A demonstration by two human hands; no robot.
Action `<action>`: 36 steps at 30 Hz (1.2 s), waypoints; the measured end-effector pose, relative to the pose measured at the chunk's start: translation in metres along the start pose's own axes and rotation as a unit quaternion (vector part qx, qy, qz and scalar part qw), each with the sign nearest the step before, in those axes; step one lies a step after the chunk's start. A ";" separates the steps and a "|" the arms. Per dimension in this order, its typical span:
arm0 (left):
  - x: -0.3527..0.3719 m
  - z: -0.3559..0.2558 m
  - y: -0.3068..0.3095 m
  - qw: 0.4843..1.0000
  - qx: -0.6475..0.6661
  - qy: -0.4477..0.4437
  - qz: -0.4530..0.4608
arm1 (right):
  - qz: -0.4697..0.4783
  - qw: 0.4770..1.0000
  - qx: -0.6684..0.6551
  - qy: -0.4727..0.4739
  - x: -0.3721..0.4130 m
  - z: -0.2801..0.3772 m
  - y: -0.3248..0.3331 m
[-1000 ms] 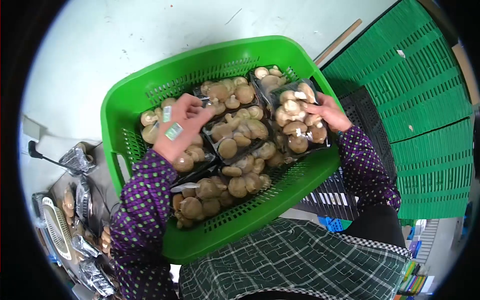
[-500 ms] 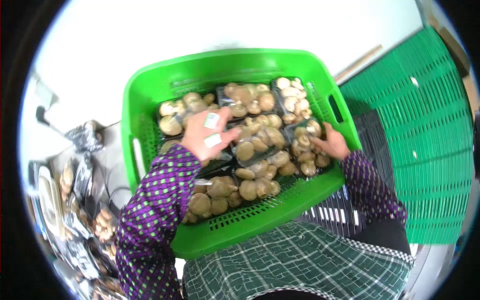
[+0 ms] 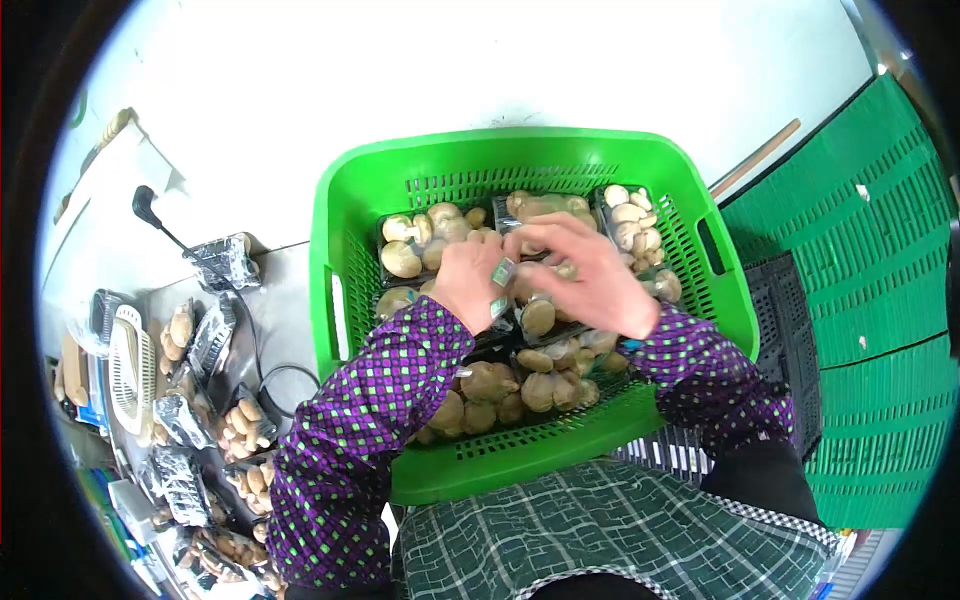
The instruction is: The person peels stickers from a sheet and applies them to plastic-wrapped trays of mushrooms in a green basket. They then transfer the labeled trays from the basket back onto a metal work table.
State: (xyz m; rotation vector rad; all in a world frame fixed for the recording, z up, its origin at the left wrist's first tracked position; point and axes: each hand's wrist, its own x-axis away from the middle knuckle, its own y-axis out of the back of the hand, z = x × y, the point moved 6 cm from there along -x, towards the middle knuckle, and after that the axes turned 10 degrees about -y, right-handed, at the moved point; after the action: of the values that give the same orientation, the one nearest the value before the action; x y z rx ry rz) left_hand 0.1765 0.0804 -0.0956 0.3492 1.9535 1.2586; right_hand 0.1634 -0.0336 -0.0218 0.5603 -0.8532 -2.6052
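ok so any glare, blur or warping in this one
Head view: the wall is nearly blown out to white; glints on wrapped packs at picture left; the right hand looks soft, probably motion blur; fisheye bending, with a rounded black border.

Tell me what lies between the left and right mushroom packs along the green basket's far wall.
In the head view, a third mushroom pack lies between the left pack and right pack, partly hidden by the right hand.

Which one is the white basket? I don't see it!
Find the big green basket. The grey table to its left is crowded with mushroom packs, and the white basket lies near that table's far left side. Unlike the dark, shiny packs beside it, it's pale, long and full of slots.
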 end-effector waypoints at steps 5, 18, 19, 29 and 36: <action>0.003 0.003 0.008 0.998 0.062 0.010 -0.013 | -0.034 0.997 0.046 0.052 -0.001 0.006 -0.018; 0.042 -0.018 0.009 0.958 0.094 0.006 0.272 | 0.040 0.979 0.003 -0.201 -0.091 -0.119 -0.083; 0.047 -0.013 0.005 0.961 0.092 -0.011 0.262 | 0.047 0.977 0.021 -0.206 -0.096 -0.135 -0.096; 0.039 0.023 0.030 0.980 0.100 0.079 0.154 | 0.116 0.991 -0.029 -0.052 -0.065 0.002 -0.052; 0.057 0.031 0.025 0.972 0.216 0.093 -0.008 | 0.073 0.979 0.047 0.185 -0.014 0.055 -0.062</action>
State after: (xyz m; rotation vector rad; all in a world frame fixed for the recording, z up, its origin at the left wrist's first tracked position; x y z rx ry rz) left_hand 0.1565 0.1459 -0.1065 0.4400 2.3867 0.8712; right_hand 0.1382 0.0467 -0.0160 0.9354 -0.8590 -2.2389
